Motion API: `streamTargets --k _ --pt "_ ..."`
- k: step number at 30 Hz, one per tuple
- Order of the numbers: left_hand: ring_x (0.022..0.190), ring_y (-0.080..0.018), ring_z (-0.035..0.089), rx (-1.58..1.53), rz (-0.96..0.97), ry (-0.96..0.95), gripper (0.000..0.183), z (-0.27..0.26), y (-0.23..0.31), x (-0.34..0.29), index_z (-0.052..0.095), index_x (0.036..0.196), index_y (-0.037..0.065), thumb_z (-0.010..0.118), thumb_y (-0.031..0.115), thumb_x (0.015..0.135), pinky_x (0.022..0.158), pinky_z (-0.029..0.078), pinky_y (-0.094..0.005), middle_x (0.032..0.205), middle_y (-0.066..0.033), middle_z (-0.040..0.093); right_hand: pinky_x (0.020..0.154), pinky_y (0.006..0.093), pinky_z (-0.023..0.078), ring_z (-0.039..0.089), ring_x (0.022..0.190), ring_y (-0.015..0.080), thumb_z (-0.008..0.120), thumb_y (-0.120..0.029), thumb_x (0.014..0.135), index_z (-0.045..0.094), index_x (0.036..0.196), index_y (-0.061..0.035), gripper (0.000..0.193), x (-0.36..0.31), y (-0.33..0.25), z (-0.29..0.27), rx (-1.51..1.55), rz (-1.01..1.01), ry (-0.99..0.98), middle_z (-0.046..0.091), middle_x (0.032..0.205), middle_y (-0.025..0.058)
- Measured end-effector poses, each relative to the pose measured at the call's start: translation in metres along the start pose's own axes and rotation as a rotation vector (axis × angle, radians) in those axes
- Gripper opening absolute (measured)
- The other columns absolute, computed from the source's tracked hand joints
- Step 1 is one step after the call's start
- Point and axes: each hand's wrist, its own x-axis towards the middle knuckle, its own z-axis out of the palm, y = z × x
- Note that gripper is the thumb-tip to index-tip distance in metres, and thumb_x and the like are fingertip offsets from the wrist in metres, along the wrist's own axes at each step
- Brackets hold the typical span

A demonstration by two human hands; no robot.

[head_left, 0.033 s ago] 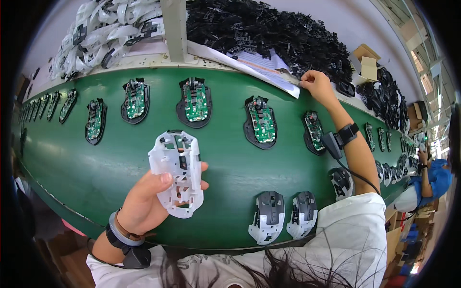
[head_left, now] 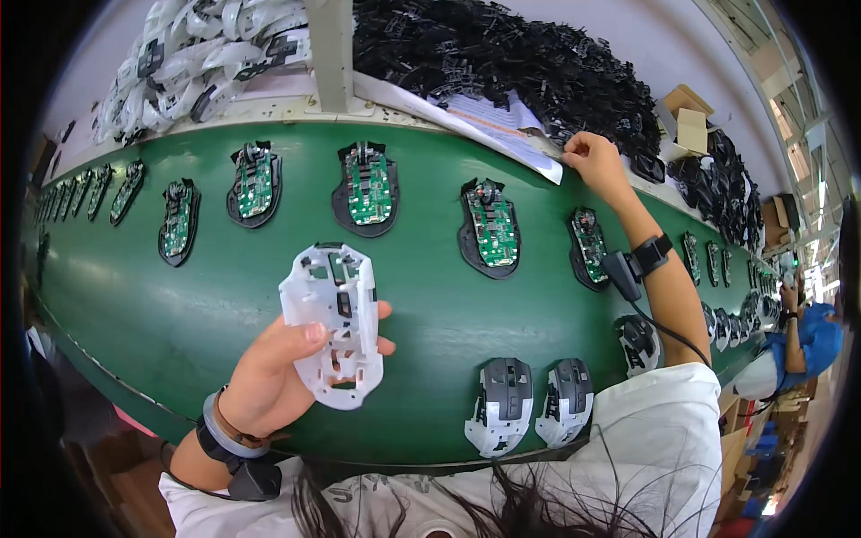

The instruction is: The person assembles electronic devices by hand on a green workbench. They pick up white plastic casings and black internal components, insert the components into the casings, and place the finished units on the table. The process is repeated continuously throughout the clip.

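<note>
Left hand (head_left: 269,381), raised over the table (head_left: 430,327): thumb across the face of a white shell (head_left: 314,300), fingers wrapped behind it, two tips showing past its right edge. The shell stands lengthwise, narrow openings facing the viewer, its upper end below the row of boards (head_left: 368,193). Open green surface separates the shell from the boards and, to its right, from two mice (head_left: 504,403) near the table's near edge; a broader stretch extends to its left. Right hand (head_left: 596,166), at the far edge: thumb and fingertips drawn together beside the corner of a paper (head_left: 502,143); whether they pinch anything cannot be told. Room is tighter here: black parts (head_left: 511,54) are heaped just beyond, and one board lies close to the wrist box (head_left: 621,273). A third mouse (head_left: 639,345) sits just beside the forearm.
</note>
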Motion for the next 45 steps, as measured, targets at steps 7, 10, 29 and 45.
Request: streamTargets --k 7,10,29,45 --pt "0.108 -0.0375 0.057 -0.004 -0.009 0.021 0.060 -0.010 0.001 0.002 0.035 0.135 0.007 0.062 0.025 0.083 0.088 0.050 -0.0425 0.127 -0.0171 0.050 0.063 0.0271 0.047 0.059 0.071 0.0172 0.067 0.004 0.072 0.060 0.083 -0.0013 0.014 -0.081 -0.130 -0.010 0.198 -0.410 0.019 0.059 0.080 0.0070" --pt "0.105 -0.0241 0.057 0.116 -0.043 -0.107 0.063 -0.015 0.009 0.001 0.033 0.137 0.004 0.059 0.029 0.086 0.087 0.047 -0.0348 0.120 -0.0093 0.052 0.064 0.0295 0.051 0.061 0.074 0.0236 0.064 0.005 0.072 0.060 0.087 -0.0025 0.018 -0.113 -0.194 -0.013 0.226 -0.883 -0.066 0.058 0.087 0.0097" --pt "0.098 -0.0102 0.054 0.574 0.236 0.050 0.056 -0.021 0.030 -0.008 0.043 0.129 -0.001 0.057 0.007 0.076 0.085 0.045 -0.0258 0.111 -0.0040 0.056 0.055 0.0271 0.047 0.053 0.067 0.0172 0.061 -0.006 0.064 0.057 0.084 0.0016 0.022 -0.122 -0.246 0.034 0.008 -1.405 0.021 0.050 0.078 0.0074" --pt "0.078 -0.0020 0.052 0.702 0.305 0.200 0.033 -0.025 0.022 -0.001 0.056 0.111 0.002 0.058 0.002 0.078 0.066 0.045 -0.0185 0.093 0.0013 0.059 0.045 0.0234 0.037 0.051 0.058 0.0117 0.066 -0.011 0.073 0.061 0.094 -0.0042 0.022 -0.124 -0.244 0.054 0.083 -1.467 0.217 0.055 0.076 0.0038"
